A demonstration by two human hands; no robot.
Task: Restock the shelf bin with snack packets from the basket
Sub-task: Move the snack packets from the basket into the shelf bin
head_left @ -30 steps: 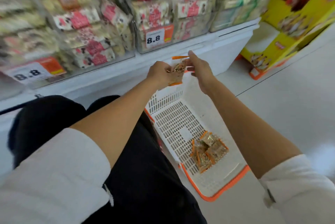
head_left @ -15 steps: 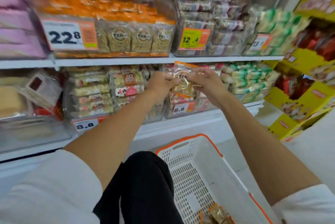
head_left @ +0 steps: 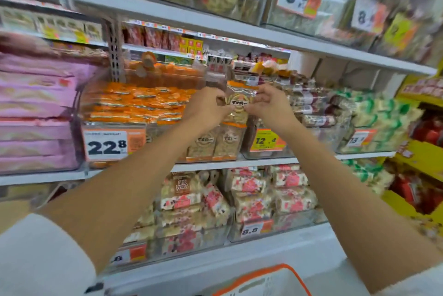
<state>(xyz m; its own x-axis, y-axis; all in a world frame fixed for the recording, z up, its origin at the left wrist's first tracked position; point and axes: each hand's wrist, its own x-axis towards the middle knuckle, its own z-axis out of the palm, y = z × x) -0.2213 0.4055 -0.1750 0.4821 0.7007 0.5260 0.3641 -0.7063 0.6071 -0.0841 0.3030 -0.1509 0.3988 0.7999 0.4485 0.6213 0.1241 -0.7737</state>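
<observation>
Left hand and right hand each pinch the packet in a tight grip. Lay it flat in the bin, label up.

Arms outstretched, left hand and right hand close, fingers pinched on packet.

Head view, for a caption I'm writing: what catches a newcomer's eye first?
At centre, the left hand and right hand pinch a snack packet before the shelf bin of orange packets. A 22.8 price tag sits on the bin's front, lower left; the basket rim shows below.
</observation>
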